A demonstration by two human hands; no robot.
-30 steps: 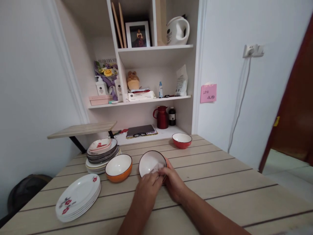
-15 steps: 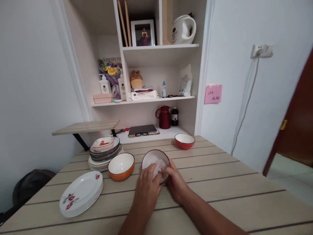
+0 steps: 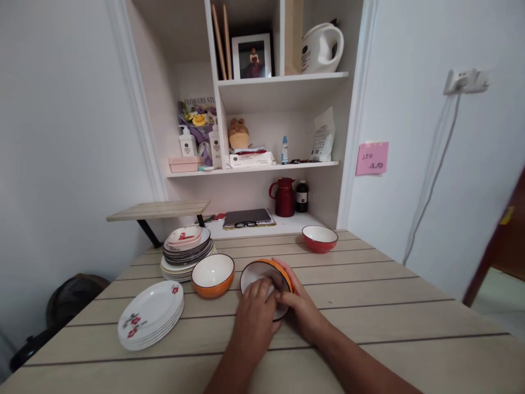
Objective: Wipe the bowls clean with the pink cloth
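Note:
Over the table, an orange bowl (image 3: 253, 273) with a white inside and dark rim is tilted toward me and to the left. My right hand (image 3: 301, 306) grips it from the right, thumb over the rim and fingers round the orange outside. My left hand (image 3: 256, 312) reaches into the bowl, its bent fingers pressing a pale wipe against the inner wall. The wipe is mostly hidden under the fingers now. A second orange bowl (image 3: 213, 273) stands upright just to the left. Farther back on the right is a red bowl (image 3: 320, 239).
Stacked white plates with red flowers (image 3: 151, 314) lie at front left. Behind them stands a taller pile of plates (image 3: 188, 257) topped by small pink-rimmed dishes (image 3: 184, 235). A small raised wooden shelf (image 3: 159, 209), a closed laptop (image 3: 246, 217) and a red jug (image 3: 284, 197) are at the back.
The held bowl has tipped further, showing more of its orange outside. My left fingers have moved within it, covering most of the wipe. The whole view has shifted slightly.

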